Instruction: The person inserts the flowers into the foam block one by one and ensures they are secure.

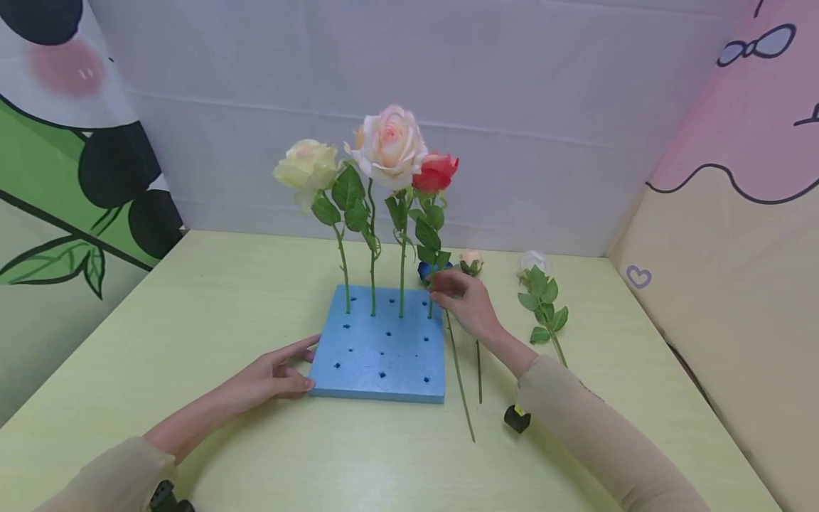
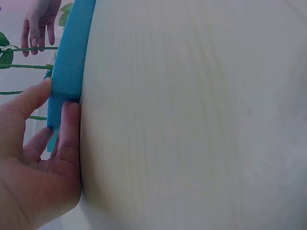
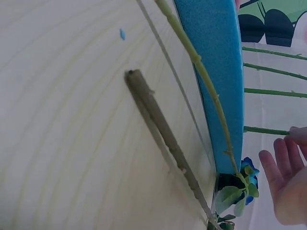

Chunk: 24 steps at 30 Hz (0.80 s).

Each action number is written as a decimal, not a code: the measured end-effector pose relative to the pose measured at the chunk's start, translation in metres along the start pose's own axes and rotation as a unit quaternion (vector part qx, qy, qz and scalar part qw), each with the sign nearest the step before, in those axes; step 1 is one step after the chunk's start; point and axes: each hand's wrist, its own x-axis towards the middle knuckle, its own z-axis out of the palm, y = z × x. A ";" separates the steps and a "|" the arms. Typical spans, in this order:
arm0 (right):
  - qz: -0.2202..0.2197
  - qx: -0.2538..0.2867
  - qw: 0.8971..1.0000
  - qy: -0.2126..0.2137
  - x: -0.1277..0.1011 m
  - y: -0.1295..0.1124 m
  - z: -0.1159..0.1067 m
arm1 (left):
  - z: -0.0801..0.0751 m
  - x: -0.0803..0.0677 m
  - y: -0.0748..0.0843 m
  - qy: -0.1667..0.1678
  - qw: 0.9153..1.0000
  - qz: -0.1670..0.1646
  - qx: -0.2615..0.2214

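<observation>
Nearest, at about 7 o'clock in the head view: left hand (image 1: 271,375), fingers straight, thumb and fingertips resting against the left edge of the blue foam block (image 1: 382,346). The left wrist view confirms this: thumb on top of the edge, fingers flat along the side, no grasp.

Centre: the block lies flat on the pale green table (image 1: 192,313); several holes are unfilled. Two loose stems (image 1: 461,377) lie on the table at 5 o'clock of the block, just beside its right edge. A white-headed rose (image 1: 540,299) lies apart at 3 o'clock.

Back row of the block, 12 o'clock: four stems stand upright, namely a cream rose (image 1: 307,167), a large pale pink rose (image 1: 390,146), a red rose (image 1: 435,173) and their leaves. Right hand (image 1: 466,302) is at the back right corner, fingertips on the red rose's stem low down. It looks like a pinch, but whether the fingers close on the stem I cannot tell.

Risk, judged: tall heads on thin stems in shallow foam. A sideways tug at the red stem could tip it or lever the light block up, since the left hand only braces one edge. The forearm could also sweep the loose stems.

Unclear: a blue bloom (image 1: 427,270) and a small pink bud (image 1: 471,261) sit behind the right hand, partly covered. Hole depth not visible. A small dark item (image 1: 517,418) sits under the right sleeve, unidentified.
</observation>
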 end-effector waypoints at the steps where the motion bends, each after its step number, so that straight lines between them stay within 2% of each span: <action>1: -0.002 -0.008 1.000 0.002 -0.001 -0.001 -0.001 | 0.000 0.000 0.000 0.000 1.000 -0.001 0.000; 8: -0.017 -0.070 0.997 0.002 -0.013 -0.002 -0.024 | 0.000 0.000 0.001 -0.001 1.000 0.001 0.001; 13: -0.002 -0.107 0.994 -0.001 -0.027 -0.001 -0.054 | 0.000 -0.001 0.000 -0.004 1.000 0.007 -0.002; 17: 0.009 -0.144 0.989 0.012 -0.039 0.005 -0.082 | 0.000 -0.001 -0.001 -0.010 1.000 0.016 -0.006; 24: 0.008 -0.200 0.979 0.035 -0.057 0.019 -0.120 | 0.001 -0.001 -0.001 -0.007 1.000 0.010 -0.013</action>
